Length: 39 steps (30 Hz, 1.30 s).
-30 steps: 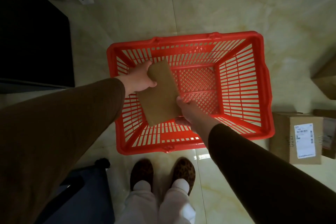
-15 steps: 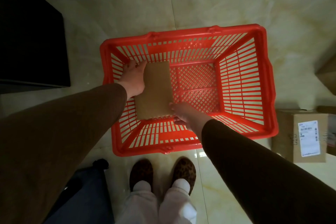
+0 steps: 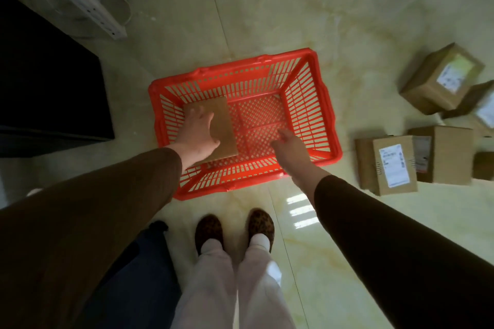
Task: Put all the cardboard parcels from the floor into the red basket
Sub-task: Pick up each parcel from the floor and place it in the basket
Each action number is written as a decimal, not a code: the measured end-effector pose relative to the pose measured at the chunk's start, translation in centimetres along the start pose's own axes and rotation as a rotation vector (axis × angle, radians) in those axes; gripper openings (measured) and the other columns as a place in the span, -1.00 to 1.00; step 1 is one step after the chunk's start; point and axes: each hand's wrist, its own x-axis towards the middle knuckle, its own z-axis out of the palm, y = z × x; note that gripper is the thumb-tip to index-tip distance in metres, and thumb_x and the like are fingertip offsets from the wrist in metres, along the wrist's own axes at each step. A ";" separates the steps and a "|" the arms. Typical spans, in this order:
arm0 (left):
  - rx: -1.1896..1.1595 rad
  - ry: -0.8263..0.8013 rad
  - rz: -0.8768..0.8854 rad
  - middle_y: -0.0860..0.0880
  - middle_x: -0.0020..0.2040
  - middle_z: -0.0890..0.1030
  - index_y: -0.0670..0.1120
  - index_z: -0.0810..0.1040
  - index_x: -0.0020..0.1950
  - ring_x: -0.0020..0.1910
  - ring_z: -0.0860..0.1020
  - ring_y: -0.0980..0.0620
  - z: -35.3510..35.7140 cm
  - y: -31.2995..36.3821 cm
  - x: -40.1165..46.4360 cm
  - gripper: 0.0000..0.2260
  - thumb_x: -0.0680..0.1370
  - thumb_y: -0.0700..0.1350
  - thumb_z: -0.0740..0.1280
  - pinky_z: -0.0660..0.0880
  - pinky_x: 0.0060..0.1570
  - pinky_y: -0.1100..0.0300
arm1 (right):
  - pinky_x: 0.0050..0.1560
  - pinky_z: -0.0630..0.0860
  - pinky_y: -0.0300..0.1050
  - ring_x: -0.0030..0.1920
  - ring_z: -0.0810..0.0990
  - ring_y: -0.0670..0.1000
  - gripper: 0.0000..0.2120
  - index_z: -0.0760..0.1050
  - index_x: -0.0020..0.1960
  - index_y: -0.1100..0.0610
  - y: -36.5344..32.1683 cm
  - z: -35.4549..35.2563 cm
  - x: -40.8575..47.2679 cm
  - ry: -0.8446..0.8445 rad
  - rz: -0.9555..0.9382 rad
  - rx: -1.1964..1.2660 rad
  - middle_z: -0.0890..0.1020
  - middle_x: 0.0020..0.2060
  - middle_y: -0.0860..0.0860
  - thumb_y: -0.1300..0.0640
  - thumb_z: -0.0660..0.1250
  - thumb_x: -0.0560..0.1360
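Release done: flat cardboard parcel (image 3: 213, 128), gripped by both hands a second ago, now lies in red basket (image 3: 324, 115); left hand (image 3: 199, 132) and right hand (image 3: 291, 151) open, empty; floor parcels (image 3: 387, 165) remain.

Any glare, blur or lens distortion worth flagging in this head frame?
Head view: window glare on the glossy floor near the feet; motion blur softens the right hand and the parcels at right; wide-angle bending stretches the sleeves; left side falls dark.
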 end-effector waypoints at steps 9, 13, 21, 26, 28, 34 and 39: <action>0.077 -0.070 0.081 -0.11 0.65 0.05 -0.03 0.31 0.56 0.63 -0.06 -0.12 1.7 9.9 -8.6 -0.40 0.55 0.01 0.39 -0.06 0.55 0.07 | 0.28 0.46 0.01 0.30 0.56 0.19 -0.58 0.45 0.44 0.12 7.6 -10.2 -7.2 0.126 -0.029 0.013 0.59 0.32 0.13 0.10 0.27 0.59; 0.120 -0.071 0.101 -0.15 0.64 0.07 -0.05 0.34 0.54 0.62 -0.01 -0.12 4.0 15.6 -11.8 -0.43 0.56 0.01 0.38 -0.06 0.52 0.14 | 0.32 0.46 0.04 0.33 0.54 0.15 -0.57 0.43 0.45 0.12 12.3 -14.7 -8.9 0.125 -0.018 0.068 0.54 0.37 0.13 0.09 0.28 0.60; -0.008 -0.105 0.102 -0.13 0.64 0.08 0.00 0.36 0.52 0.62 0.02 -0.11 10.6 26.3 -15.7 -0.44 0.55 0.03 0.40 0.01 0.55 0.04 | 0.30 0.47 -0.02 0.28 0.54 0.12 -0.58 0.45 0.43 0.06 20.3 -23.8 -10.4 0.133 0.061 0.103 0.55 0.34 0.03 0.10 0.24 0.58; -0.074 -0.110 0.111 -0.08 0.64 0.09 -0.01 0.35 0.53 0.62 0.00 -0.07 11.8 31.1 -14.9 -0.47 0.58 0.01 0.37 0.01 0.55 0.03 | 0.25 0.51 -0.02 0.23 0.56 0.13 -0.62 0.47 0.40 0.09 21.3 -26.9 -8.3 0.130 0.061 0.117 0.55 0.20 0.00 0.15 0.22 0.59; -0.114 -0.109 0.093 -0.09 0.64 0.11 -0.02 0.34 0.53 0.62 0.01 -0.06 12.1 32.7 -13.9 -0.46 0.57 0.01 0.37 0.01 0.55 0.03 | 0.22 0.52 -0.01 0.19 0.58 0.14 -0.65 0.48 0.38 0.08 21.5 -27.8 -7.1 0.108 0.057 0.093 0.57 0.16 0.01 0.13 0.22 0.60; -0.113 -0.135 0.093 -0.13 0.64 0.11 -0.06 0.31 0.56 0.62 0.01 -0.09 12.4 37.3 -10.8 -0.45 0.59 -0.01 0.34 -0.03 0.54 0.07 | 0.21 0.54 0.04 0.14 0.61 0.14 -0.63 0.48 0.37 0.05 21.9 -31.6 -3.1 0.104 0.069 0.043 0.61 0.22 0.06 0.11 0.20 0.57; -0.141 -0.145 0.052 -0.11 0.62 0.19 -0.08 0.34 0.54 0.61 0.07 -0.06 13.6 40.9 -8.7 -0.46 0.58 -0.01 0.35 0.01 0.53 0.09 | 0.18 0.53 -0.05 0.11 0.62 0.07 -0.64 0.50 0.34 0.06 23.1 -34.6 0.9 0.072 0.045 0.079 0.60 0.24 -0.01 0.12 0.23 0.56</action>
